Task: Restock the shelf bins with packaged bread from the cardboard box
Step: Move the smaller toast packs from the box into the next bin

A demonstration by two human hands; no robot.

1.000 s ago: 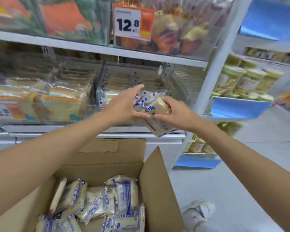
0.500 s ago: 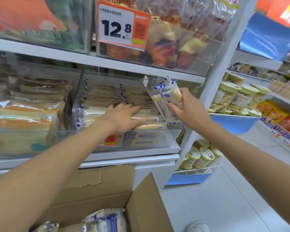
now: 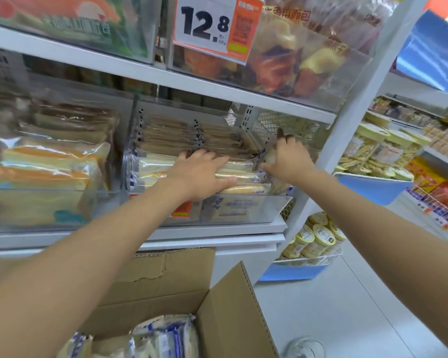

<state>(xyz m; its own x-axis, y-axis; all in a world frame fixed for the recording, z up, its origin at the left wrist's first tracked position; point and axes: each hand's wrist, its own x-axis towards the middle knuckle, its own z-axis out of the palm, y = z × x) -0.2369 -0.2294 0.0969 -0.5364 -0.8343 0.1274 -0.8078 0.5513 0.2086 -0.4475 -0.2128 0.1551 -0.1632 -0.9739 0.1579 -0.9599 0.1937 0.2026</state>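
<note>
A clear plastic shelf bin (image 3: 269, 208) on the middle shelf holds rows of packaged bread in blue-and-white wrappers (image 3: 243, 189). My left hand (image 3: 199, 174) lies flat on the packs in the bin, fingers spread, pressing them leftward. My right hand (image 3: 287, 158) grips one bread pack (image 3: 270, 157) and has it pushed down into the gap at the bin's right end; most of that pack is hidden by the hand. The open cardboard box (image 3: 230, 313) stands below, with more wrapped bread (image 3: 166, 337) inside.
A neighbouring bin (image 3: 36, 202) on the left holds sliced loaves. An orange 12.8 price tag (image 3: 212, 24) hangs on the shelf above. To the right stand a white upright (image 3: 360, 99), blue trays of snack tubs (image 3: 373, 187) and grey floor (image 3: 347, 306).
My right hand has brought the bread pack down from above the bin into its right end. My left hand has stayed on the stacked packs. The view has moved closer to the shelf.
</note>
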